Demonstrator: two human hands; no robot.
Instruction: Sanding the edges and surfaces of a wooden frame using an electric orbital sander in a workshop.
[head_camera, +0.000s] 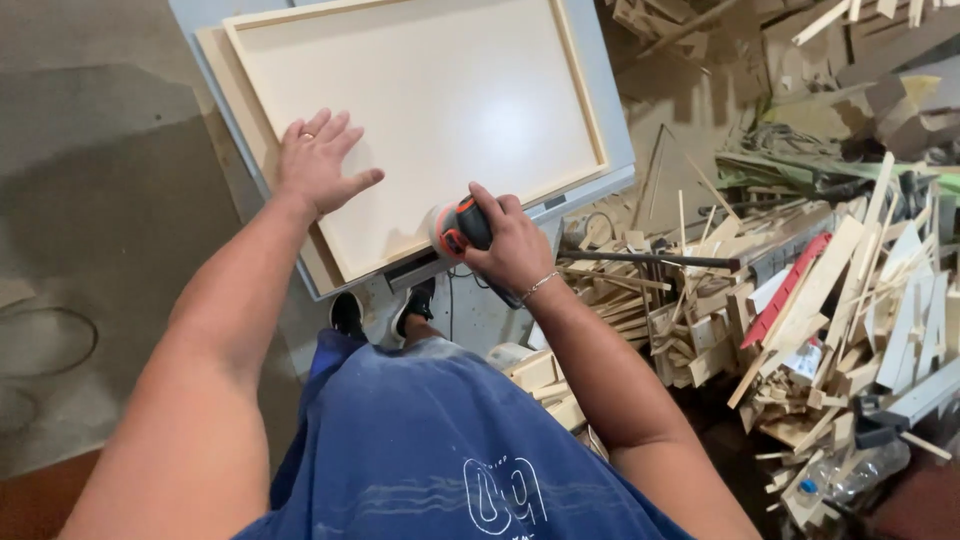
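While the left hand (318, 160) lies flat, fingers spread, on the pale framed panel (420, 110), the right hand (510, 245) grips an orange-and-black sander (455, 228) at the panel's near edge; panel on grey table (615, 130); wood offcuts (800, 300) heaped at right.

The person is wearing a blue sleeveless top (440, 440), dusty and faded, that is carrying a white outlined print low on the front along with some pale smears. Both arms are showing bare from the shoulder down. The left hand (318, 160) is wearing a thin ring on one finger, and the right hand (512, 245) is wearing a fine silver chain bracelet (540, 286) at the wrist. Black shoes (382, 308) are peeking out below the top's hem.
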